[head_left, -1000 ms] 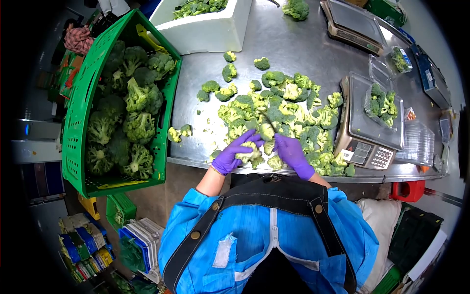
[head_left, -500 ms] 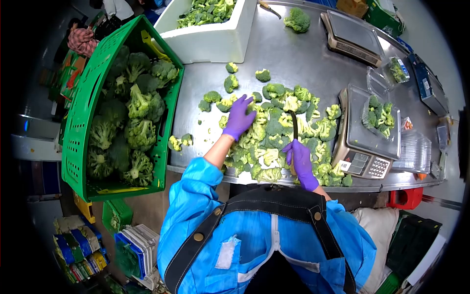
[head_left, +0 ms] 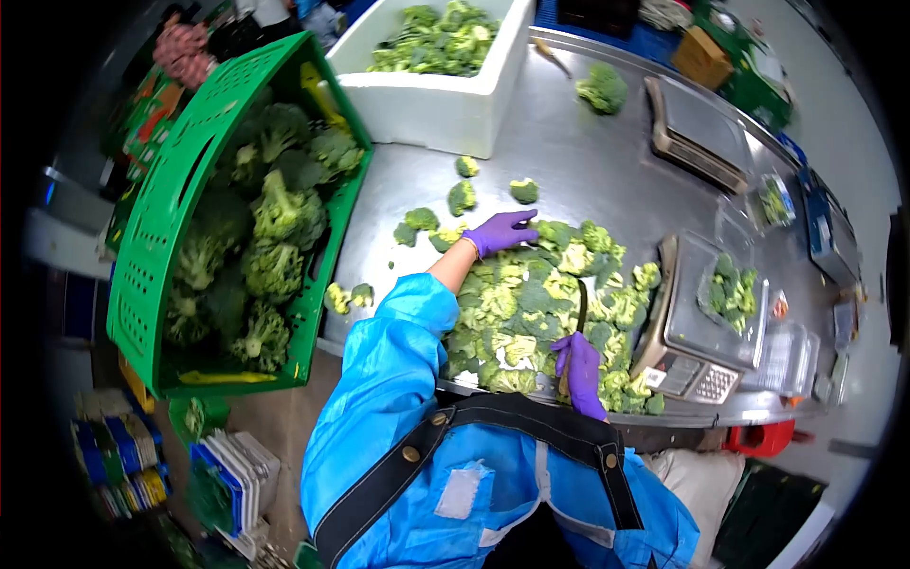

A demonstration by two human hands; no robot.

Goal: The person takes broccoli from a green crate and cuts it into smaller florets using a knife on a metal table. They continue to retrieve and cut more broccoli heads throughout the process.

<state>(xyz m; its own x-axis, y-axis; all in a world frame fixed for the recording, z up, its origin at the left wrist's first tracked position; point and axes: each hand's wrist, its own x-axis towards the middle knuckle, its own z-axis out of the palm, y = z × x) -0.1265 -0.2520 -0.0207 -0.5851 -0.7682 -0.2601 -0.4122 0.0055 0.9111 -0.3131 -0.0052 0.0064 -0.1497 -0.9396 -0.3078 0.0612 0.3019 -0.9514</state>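
Note:
In a purple glove, my left hand reaches over the far left edge of a spread of cut broccoli florets. Its fingers are stretched out, touching or just above the florets. My right hand, gloved the same way, is closed around the handle of a knife. The dark, curved blade points away from me over the florets. Several loose florets lie apart on the steel table to the left. A digital scale beside the pile carries a clear tray of florets.
A tilted green crate of broccoli heads stands at left. Behind are a white foam box of florets, a whole broccoli head, another knife and a second scale. Purple-gloved fingers, apparently another person's, show by the clear trays.
My left hand has moved right along the far edge of the pile. The knife stays in my right hand. The view has shifted, and purple-gloved fingers now appear at the right.

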